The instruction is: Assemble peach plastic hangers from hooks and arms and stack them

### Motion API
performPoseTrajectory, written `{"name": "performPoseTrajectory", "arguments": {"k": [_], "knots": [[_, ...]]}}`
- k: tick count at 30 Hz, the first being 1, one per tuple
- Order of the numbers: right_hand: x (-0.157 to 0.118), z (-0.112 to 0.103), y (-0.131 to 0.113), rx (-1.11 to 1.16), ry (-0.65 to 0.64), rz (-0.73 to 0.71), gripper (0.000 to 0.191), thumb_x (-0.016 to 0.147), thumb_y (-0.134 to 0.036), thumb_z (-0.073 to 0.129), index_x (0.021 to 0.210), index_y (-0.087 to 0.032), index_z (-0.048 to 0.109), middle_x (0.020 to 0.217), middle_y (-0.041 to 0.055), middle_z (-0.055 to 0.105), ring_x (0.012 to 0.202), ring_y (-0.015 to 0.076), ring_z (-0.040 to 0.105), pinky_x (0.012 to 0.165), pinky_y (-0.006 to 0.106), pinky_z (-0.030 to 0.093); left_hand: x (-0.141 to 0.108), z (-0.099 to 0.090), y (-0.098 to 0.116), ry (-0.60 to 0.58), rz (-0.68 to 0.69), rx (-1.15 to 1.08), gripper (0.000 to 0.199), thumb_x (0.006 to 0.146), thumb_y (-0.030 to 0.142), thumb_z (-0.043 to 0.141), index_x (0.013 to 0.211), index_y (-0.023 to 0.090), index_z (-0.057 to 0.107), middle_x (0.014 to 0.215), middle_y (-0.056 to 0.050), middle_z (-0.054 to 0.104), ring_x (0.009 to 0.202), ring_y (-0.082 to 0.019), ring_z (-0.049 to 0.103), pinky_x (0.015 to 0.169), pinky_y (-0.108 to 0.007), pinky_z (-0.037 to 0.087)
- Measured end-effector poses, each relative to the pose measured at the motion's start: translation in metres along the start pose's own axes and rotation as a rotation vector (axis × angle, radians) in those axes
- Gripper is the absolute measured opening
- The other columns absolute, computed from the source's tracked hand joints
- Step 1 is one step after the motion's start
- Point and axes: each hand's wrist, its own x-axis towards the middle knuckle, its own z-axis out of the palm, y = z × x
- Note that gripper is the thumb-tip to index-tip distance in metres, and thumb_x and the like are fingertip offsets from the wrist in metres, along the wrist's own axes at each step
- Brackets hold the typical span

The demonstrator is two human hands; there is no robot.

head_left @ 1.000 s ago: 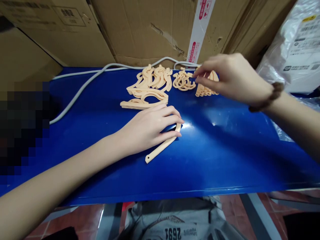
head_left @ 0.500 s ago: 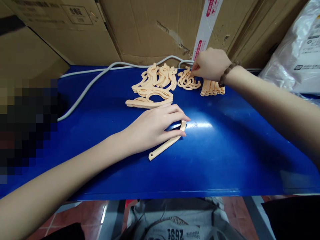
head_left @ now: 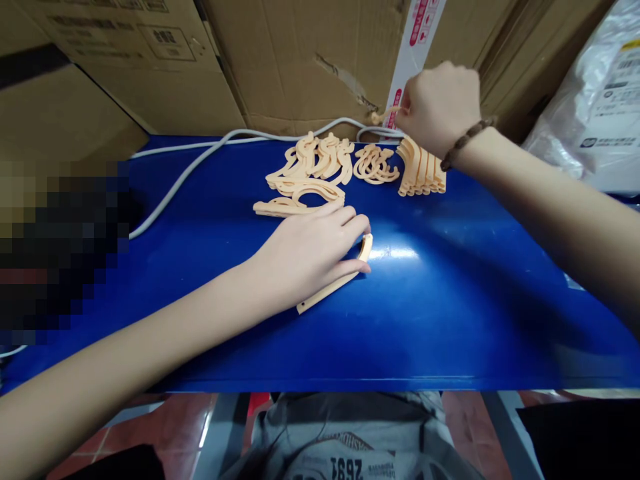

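Note:
My left hand rests low over the blue table, thumb and fingers closed about a cream plastic hanger arm. A small hole shows at that arm's near end; its curved upper end lies by my fingertips. Up at the back right, my right hand pinches a small cream hanger hook, partly hidden by the fingers, in the air. Below it lies a loose pile of similar hooks. A neat row of hanger arms sits to the right of that pile.
Several curved cream hanger parts lie heaped behind my left hand, with more stacked hanger pieces in front. A white cable runs along the back of the blue table. Cardboard boxes and a plastic-wrapped package stand behind.
My right hand has risen from the hook pile with a hook in its fingers, uncovering the row of hanger arms. My left fingers have closed in more on the hanger arm.

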Motion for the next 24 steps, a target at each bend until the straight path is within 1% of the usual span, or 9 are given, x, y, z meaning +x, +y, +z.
{"name": "performPoseTrajectory", "arguments": {"k": [4, 5, 7, 8, 10, 13, 15, 17, 24], "knots": [[-0.025, -0.033, -0.009, 0.237, 0.033, 0.037, 0.014, 0.071, -0.013, 0.068, 0.067, -0.02, 0.057, 0.09, 0.0074, 0.066, 0.119, 0.0289, 0.053, 0.118, 0.054, 0.019, 0.007, -0.003, 0.002, -0.091, -0.071, -0.139, 0.016, 0.091, 0.031, 0.067, 0.097, 0.017, 0.064, 0.089, -0.001, 0.066, 0.087, -0.02, 0.061, 0.068, -0.03, 0.041], [-0.035, -0.039, -0.012, 0.564, -0.032, 0.112, 0.014, 0.067, -0.007, 0.07, 0.071, -0.019, 0.061, 0.088, 0.0067, 0.065, 0.116, 0.0264, 0.054, 0.12, 0.049, 0.017, 0.008, -0.003, 0.001, -0.089, -0.075, -0.178, 0.014, 0.091, 0.029, 0.066, 0.097, 0.017, 0.064, 0.087, -0.001, 0.067, 0.084, -0.019, 0.061, 0.067, -0.029, 0.04], [-0.057, -0.046, -0.016, 0.798, -0.149, 0.169, 0.007, 0.075, -0.014, 0.064, 0.081, -0.017, 0.064, 0.08, 0.0046, 0.065, 0.092, 0.0217, 0.063, 0.105, 0.047, 0.043, 0.011, 0.0, 0.0, -0.072, -0.069, -0.228, 0.012, 0.09, 0.024, 0.064, 0.099, 0.017, 0.064, 0.084, 0.0, 0.066, 0.079, -0.017, 0.061, 0.066, -0.028, 0.04], [-0.068, -0.047, -0.017, 0.897, -0.219, 0.208, 0.007, 0.079, -0.016, 0.059, 0.084, -0.017, 0.064, 0.083, 0.0062, 0.068, 0.086, 0.0205, 0.065, 0.096, 0.043, 0.05, 0.012, 0.001, 0.0, -0.064, -0.065, -0.238, 0.012, 0.09, 0.022, 0.063, 0.101, 0.017, 0.065, 0.083, 0.001, 0.066, 0.078, -0.017, 0.061, 0.066, -0.027, 0.04], [-0.09, -0.046, -0.019, 1.103, -0.293, 0.308, 0.012, 0.085, -0.018, 0.051, 0.086, -0.02, 0.062, 0.09, 0.0049, 0.069, 0.085, 0.0161, 0.065, 0.085, 0.031, 0.054, 0.013, 0.004, 0.002, -0.053, -0.069, -0.234, 0.014, 0.09, 0.019, 0.059, 0.103, 0.018, 0.065, 0.085, 0.0, 0.066, 0.077, -0.016, 0.06, 0.065, -0.027, 0.04], [-0.118, -0.04, -0.021, 1.332, -0.406, 0.439, 0.025, 0.093, -0.024, 0.041, 0.087, -0.019, 0.064, 0.086, 0.0046, 0.068, 0.078, 0.013, 0.063, 0.072, 0.025, 0.053, 0.012, 0.009, 0.007, -0.037, -0.116, -0.215, 0.02, 0.09, 0.019, 0.057, 0.109, 0.018, 0.064, 0.092, -0.001, 0.066, 0.075, -0.016, 0.06, 0.064, -0.028, 0.04], [-0.131, -0.036, -0.021, 1.37, -0.463, 0.461, 0.019, 0.092, -0.029, 0.053, 0.088, -0.018, 0.068, 0.086, 0.0038, 0.067, 0.073, 0.0117, 0.06, 0.065, 0.023, 0.051, 0.01, 0.012, 0.01, -0.023, -0.137, -0.198, 0.023, 0.091, 0.02, 0.055, 0.112, 0.018, 0.062, 0.097, -0.002, 0.066, 0.079, -0.017, 0.061, 0.064, -0.029, 0.041], [-0.139, -0.032, -0.022, 1.334, -0.45, 0.441, 0.011, 0.086, -0.026, 0.065, 0.093, -0.018, 0.07, 0.09, 0.0034, 0.069, 0.071, 0.0113, 0.061, 0.062, 0.022, 0.05, 0.007, 0.016, 0.012, -0.014, -0.141, -0.17, 0.022, 0.092, 0.022, 0.054, 0.112, 0.017, 0.061, 0.101, -0.004, 0.065, 0.083, -0.018, 0.062, 0.066, -0.029, 0.042], [-0.147, -0.027, -0.023, 1.328, -0.43, 0.383, 0.028, 0.083, -0.02, 0.074, 0.11, -0.019, 0.067, 0.101, 0.005, 0.075, 0.081, 0.0143, 0.072, 0.069, 0.025, 0.058, 0.001, 0.02, 0.021, -0.012, -0.165, -0.055, 0.01, 0.095, 0.022, 0.048, 0.092, 0.015, 0.054, 0.093, -0.008, 0.063, 0.088, -0.023, 0.057, 0.073, -0.033, 0.045]]}}
